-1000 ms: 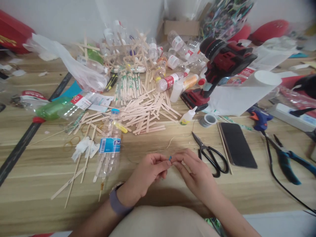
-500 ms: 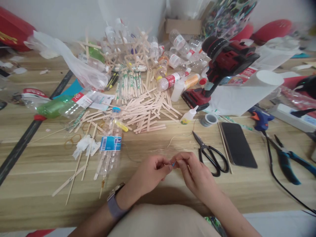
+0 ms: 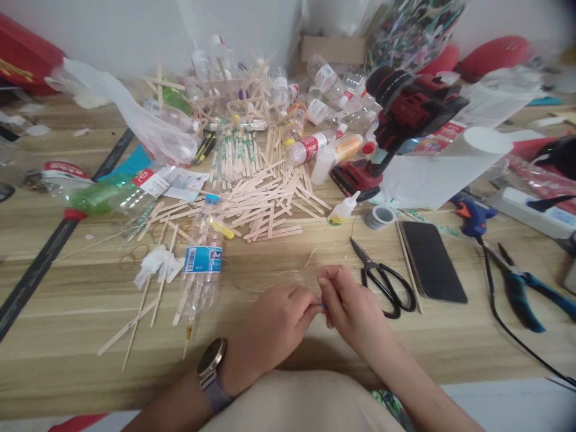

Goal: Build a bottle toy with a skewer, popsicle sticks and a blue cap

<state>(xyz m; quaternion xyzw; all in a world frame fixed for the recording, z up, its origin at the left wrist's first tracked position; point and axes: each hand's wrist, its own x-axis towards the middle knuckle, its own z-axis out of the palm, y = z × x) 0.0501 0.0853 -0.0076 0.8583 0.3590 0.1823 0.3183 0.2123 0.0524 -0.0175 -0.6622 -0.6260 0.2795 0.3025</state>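
Observation:
My left hand (image 3: 279, 318), a watch (image 3: 211, 360) on its wrist, pinches a small blue piece (image 3: 323, 306) between its fingertips; its exact kind is too small to tell. Close against it, my right hand (image 3: 353, 303) is closed, thumb and index pressed together just above the blue piece. Whatever the right fingers grip is hidden. A thin thread (image 3: 310, 258) lies on the wood beyond the hands. Left of them lies a clear plastic bottle (image 3: 202, 288) with a blue cap and sticks attached. Black-handled scissors (image 3: 387, 282) rest just right of my right hand.
Loose wooden craft sticks (image 3: 265, 201) are heaped mid-table, with plastic bottles (image 3: 310, 147) behind. A red-black cordless drill (image 3: 400, 120) stands near a glue bottle (image 3: 343, 209) and tape roll (image 3: 380, 217). To the right are a phone (image 3: 432, 261), glue gun (image 3: 474, 213) and pliers (image 3: 522, 294).
My left hand has rolled over, its back now turned up, and its fingertips sit slightly lower. The right thumb and index have come up off the blue piece.

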